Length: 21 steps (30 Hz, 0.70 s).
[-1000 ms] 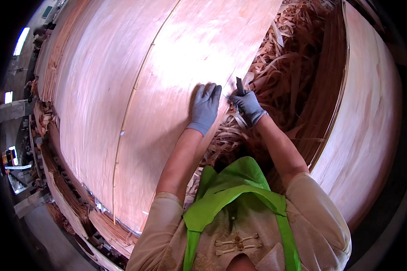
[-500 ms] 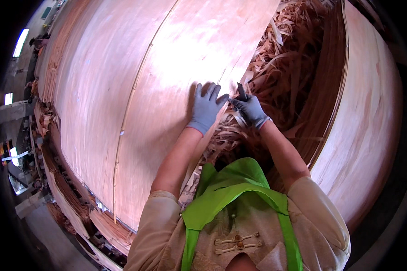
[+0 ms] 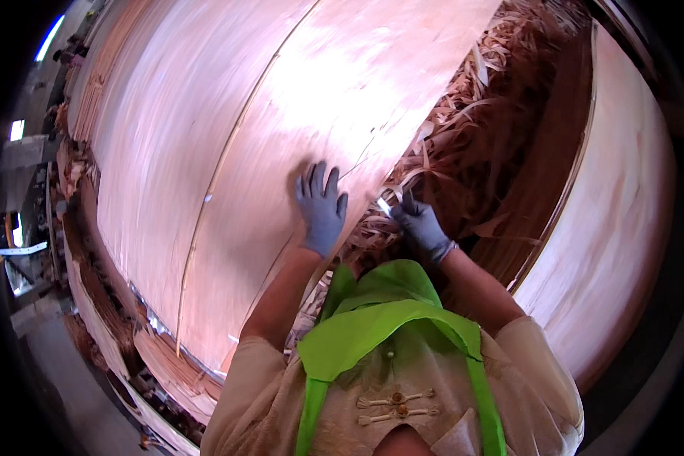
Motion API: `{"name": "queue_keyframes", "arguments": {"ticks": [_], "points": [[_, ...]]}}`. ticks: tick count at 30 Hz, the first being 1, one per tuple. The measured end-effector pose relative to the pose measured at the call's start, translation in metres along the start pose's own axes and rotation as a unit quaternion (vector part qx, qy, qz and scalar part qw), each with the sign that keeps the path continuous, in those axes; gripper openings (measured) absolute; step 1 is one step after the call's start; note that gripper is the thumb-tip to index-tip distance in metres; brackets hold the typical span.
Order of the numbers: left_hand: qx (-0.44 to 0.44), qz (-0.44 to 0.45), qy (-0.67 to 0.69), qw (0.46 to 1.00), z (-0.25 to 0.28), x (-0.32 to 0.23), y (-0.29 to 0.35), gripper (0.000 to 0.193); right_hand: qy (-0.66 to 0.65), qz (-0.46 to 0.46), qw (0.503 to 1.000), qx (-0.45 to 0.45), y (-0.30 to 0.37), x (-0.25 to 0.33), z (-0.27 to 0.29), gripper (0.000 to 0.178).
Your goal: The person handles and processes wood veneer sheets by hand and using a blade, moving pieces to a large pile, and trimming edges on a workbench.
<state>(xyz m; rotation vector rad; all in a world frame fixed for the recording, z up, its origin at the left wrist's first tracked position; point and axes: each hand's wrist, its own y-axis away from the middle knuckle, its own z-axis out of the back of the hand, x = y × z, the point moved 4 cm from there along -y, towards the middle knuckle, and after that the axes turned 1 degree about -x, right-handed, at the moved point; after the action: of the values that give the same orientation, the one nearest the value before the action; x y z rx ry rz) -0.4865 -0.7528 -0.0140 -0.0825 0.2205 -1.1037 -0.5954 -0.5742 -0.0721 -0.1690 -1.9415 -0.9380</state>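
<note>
My left hand (image 3: 321,211), in a grey glove, lies with its fingers stretched out on a large pale wood veneer sheet (image 3: 273,171). A thin dark crack (image 3: 361,157) runs through the sheet just beyond those fingertips. Close to the sheet's right edge, my right hand (image 3: 424,229), gloved the same way, is closed around a small knife. Its bright blade (image 3: 384,206) points up and left toward that edge. Most of the handle is hidden in my fingers.
Curled veneer strips (image 3: 463,144) fill the gap right of the sheet. Another veneer stack (image 3: 600,197) stands beyond it. A narrow raised strip (image 3: 219,171) crosses the left part of the surface. Broken veneer pieces (image 3: 171,365) lie along the lower left.
Both hands have moved nearer to me, and the left has shifted left, away from the right. The knife has turned, so its shiny blade now shows.
</note>
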Motion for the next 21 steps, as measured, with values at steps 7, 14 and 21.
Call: {"name": "queue_keyframes", "arguments": {"ticks": [7,14,21], "points": [[-0.043,0.071,0.011,0.996,0.008,0.027,0.038,0.059,0.112,0.023,0.993,0.039,-0.086,0.031,-0.068,0.011],[0.066,-0.083,-0.139,0.985,-0.022,0.011,0.017,0.047,0.062,-0.013,0.997,0.05,-0.102,0.022,-0.073,0.012],[0.046,-0.03,-0.073,0.996,-0.016,0.005,0.019,0.044,0.008,-0.069,0.995,-0.07,-0.073,-0.01,-0.078,0.016]]}}
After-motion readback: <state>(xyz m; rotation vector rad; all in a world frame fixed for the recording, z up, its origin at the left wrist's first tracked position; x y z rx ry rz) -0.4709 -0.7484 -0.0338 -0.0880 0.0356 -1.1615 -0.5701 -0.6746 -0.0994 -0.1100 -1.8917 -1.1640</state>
